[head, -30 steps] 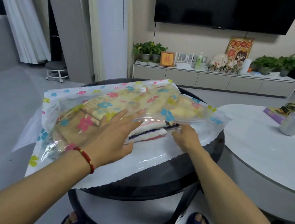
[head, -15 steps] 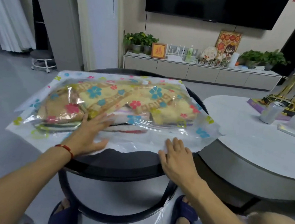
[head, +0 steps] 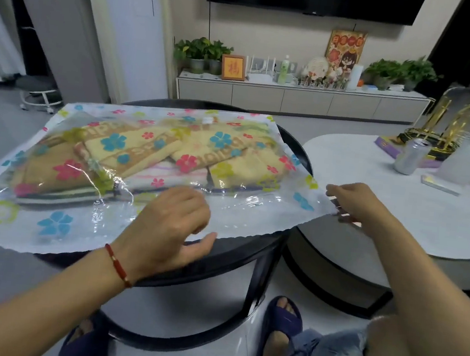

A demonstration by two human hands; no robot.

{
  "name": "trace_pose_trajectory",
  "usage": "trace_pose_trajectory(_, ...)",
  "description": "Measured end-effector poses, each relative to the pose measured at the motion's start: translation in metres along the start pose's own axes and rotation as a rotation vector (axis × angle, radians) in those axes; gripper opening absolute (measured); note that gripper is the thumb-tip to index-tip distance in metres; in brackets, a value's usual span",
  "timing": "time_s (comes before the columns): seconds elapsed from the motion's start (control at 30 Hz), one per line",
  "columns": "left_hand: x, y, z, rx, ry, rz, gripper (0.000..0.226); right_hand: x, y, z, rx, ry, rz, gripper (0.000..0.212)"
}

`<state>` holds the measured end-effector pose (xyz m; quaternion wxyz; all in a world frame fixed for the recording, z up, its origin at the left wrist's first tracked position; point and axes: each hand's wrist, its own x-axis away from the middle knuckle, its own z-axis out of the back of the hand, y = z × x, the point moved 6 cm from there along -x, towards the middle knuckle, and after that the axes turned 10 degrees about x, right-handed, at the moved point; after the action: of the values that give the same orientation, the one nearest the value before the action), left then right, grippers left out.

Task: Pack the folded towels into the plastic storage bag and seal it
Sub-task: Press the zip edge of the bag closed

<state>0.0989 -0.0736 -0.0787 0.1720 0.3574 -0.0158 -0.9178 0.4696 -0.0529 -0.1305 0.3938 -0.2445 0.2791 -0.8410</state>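
Note:
A clear plastic storage bag (head: 252, 218) printed with coloured flowers lies flat across the round black table (head: 295, 149). Folded towels (head: 148, 153), yellow on top with striped ones beneath, fill its far part. The bag's open edge faces me and overhangs the table's near rim. My left hand (head: 170, 223) rests with curled fingers on the bag's near flap, just in front of the towels. My right hand (head: 354, 203) pinches the bag's right near corner between fingers and thumb.
A white oval table (head: 401, 202) stands close on the right, carrying a metal can (head: 410, 157), a gold ornament under a glass dome (head: 451, 120) and a purple box. A TV cabinet with plants lines the far wall. My feet in blue slippers are under the black table.
My right hand has moved from the middle of the near flap out to the bag's right corner and pinched it. My left hand has shifted right to the centre of the flap.

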Motion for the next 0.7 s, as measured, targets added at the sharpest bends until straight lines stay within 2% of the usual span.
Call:
trace_pose_trajectory(0.07,-0.042,0.029,-0.03,-0.039,0.015,-0.069,0.02,-0.007,0.009,-0.01,-0.129,-0.101,-0.04,0.024)
trace_pose_trajectory(0.13,-0.087,0.048,-0.07,-0.115,-0.055,-0.061,0.021,-0.012,0.011,-0.015,-0.162,-0.137,-0.029,0.018)
trace_pose_trajectory(0.23,-0.139,0.057,-0.132,-0.258,-0.247,0.116,0.037,-0.015,0.014,-0.018,-0.213,-0.182,-0.057,0.014)
trace_pose_trajectory(0.33,-0.159,0.049,-0.175,-0.277,-0.352,0.278,0.043,-0.014,0.02,-0.021,-0.289,-0.261,-0.099,0.009)
trace_pose_trajectory(0.43,-0.155,0.041,-0.196,-0.263,-0.345,0.329,0.039,-0.014,0.024,-0.021,-0.327,-0.298,-0.116,0.011)
trace_pose_trajectory(0.53,-0.148,0.038,-0.197,-0.3,-0.273,0.302,0.026,-0.014,0.022,-0.021,-0.356,-0.319,-0.11,0.012)
trace_pose_trajectory(0.6,-0.145,0.037,-0.197,-0.325,-0.23,0.272,0.016,-0.015,0.021,-0.018,-0.307,-0.283,-0.091,0.012)
trace_pose_trajectory(0.7,-0.148,0.038,-0.201,-0.319,-0.205,0.243,0.015,-0.017,0.018,-0.013,-0.19,-0.187,-0.06,0.014)
